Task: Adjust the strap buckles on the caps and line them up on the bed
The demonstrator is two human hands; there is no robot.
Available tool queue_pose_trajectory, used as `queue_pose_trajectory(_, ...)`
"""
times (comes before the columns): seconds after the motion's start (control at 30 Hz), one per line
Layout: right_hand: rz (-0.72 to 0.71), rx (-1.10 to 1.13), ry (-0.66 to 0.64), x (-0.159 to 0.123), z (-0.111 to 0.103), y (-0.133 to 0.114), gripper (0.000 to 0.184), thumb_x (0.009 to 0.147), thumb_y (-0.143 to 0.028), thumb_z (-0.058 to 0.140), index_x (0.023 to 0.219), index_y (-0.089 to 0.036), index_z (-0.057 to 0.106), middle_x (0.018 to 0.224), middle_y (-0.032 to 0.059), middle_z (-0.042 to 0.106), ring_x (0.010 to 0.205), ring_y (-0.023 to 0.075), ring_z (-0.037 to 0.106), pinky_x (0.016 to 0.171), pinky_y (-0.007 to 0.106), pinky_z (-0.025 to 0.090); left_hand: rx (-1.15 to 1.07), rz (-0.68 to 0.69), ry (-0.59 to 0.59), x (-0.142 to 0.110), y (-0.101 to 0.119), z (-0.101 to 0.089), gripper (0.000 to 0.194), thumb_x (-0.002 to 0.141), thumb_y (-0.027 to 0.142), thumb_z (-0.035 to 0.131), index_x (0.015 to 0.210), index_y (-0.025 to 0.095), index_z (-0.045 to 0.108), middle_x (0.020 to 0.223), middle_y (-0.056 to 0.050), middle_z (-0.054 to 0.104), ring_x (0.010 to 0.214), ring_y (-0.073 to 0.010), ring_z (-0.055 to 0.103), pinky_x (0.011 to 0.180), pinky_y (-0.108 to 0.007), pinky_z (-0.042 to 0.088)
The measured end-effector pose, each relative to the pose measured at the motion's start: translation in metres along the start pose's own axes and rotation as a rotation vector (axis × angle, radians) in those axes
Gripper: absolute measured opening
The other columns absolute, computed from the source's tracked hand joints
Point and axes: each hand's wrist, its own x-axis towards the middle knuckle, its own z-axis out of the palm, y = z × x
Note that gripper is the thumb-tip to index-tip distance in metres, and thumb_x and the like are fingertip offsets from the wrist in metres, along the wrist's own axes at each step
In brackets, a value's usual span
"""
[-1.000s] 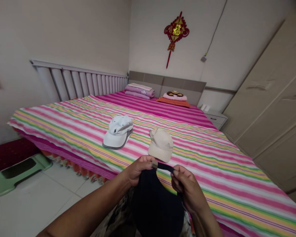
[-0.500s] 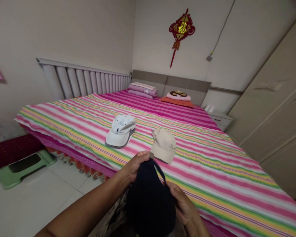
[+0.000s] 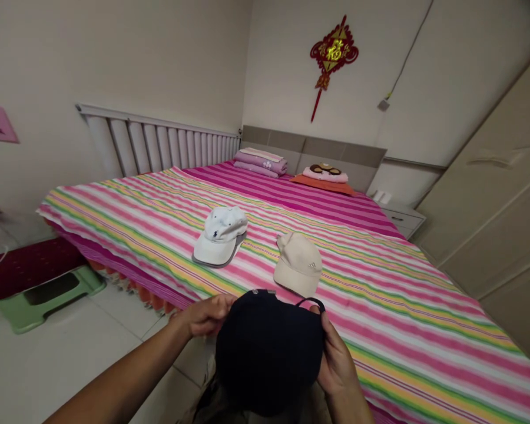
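Note:
A dark navy cap point(image 3: 269, 353) is held up in front of me, near the bed's edge, its crown toward me and its strap loop sticking out at the upper right. My left hand point(image 3: 212, 315) is closed at the cap's left edge, fingers curled in. My right hand point(image 3: 335, 359) grips the right side, thumb near the strap. Beyond it on the bed lie a white cap point(image 3: 221, 232) with a small dark logo and, to its right, a beige cap point(image 3: 299, 264), both with brims toward me.
The bed point(image 3: 380, 306) has a striped cover. Folded bedding point(image 3: 260, 163) and a pillow stack point(image 3: 324, 175) lie by the headboard point(image 3: 335, 150). A green stool point(image 3: 48, 300) stands on the floor at left; a nightstand point(image 3: 401, 218) and wardrobe point(image 3: 490, 194) are at right.
The navy cap has turned, so its crown shows broader and its strap points right. My left hand has moved from the strap end down to the cap's left side.

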Motion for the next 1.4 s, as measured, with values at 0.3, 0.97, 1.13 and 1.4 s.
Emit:
queue_pose_trajectory(0.3, 0.079, 0.078, 0.076, 0.028, 0.021, 0.003, 0.013, 0.075, -0.026, 0.061, 0.08, -0.018, 0.068, 0.076, 0.0019, 0.072, 0.074, 0.015, 0.066, 0.082, 0.029, 0.048, 0.059, 0.064, 0.217, -0.039, -0.058, -0.011, 0.04, 0.06, 0.017, 0.071, 0.099, 0.017, 0.063, 0.088, -0.006, 0.067, 0.082, -0.0181, 0.06, 0.074, -0.027, 0.044)
queue_pose_trajectory(0.97, 0.234, -0.305, 0.254, 0.054, -0.049, 0.057, 0.027, 0.061, -0.026, 0.071, 0.083, -0.015, 0.06, 0.075, 0.0071, 0.072, 0.056, 0.0134, 0.063, 0.051, 0.021, 0.046, -0.181, 0.754, 0.45, 0.011, 0.183, -0.032, 0.029, 0.08, 0.009, 0.045, 0.104, 0.009, 0.06, 0.083, -0.009, 0.069, 0.074, -0.0181, 0.066, 0.076, -0.029, 0.052)
queue_pose_trajectory(1.13, 0.256, -0.295, 0.338, 0.054, -0.059, 0.051, 0.019, 0.064, -0.024, 0.07, 0.077, -0.016, 0.06, 0.068, 0.0034, 0.071, 0.05, 0.011, 0.061, 0.046, 0.019, 0.044, -0.27, 0.639, 0.694, 0.038, 0.197, -0.071, 0.03, 0.078, 0.005, 0.045, 0.105, 0.005, 0.058, 0.077, -0.009, 0.069, 0.062, -0.0156, 0.065, 0.066, -0.025, 0.054)
queue_pose_trajectory(1.4, 0.229, -0.308, 0.415, 0.057, -0.074, 0.036, 0.016, 0.065, -0.018, 0.069, 0.077, -0.014, 0.059, 0.061, 0.0026, 0.07, 0.046, 0.0101, 0.06, 0.041, 0.016, 0.044, -0.288, 0.466, 0.93, 0.023, 0.123, -0.128, 0.021, 0.075, 0.0, 0.045, 0.089, 0.006, 0.06, 0.057, -0.006, 0.064, 0.043, -0.0142, 0.058, 0.045, -0.024, 0.052)
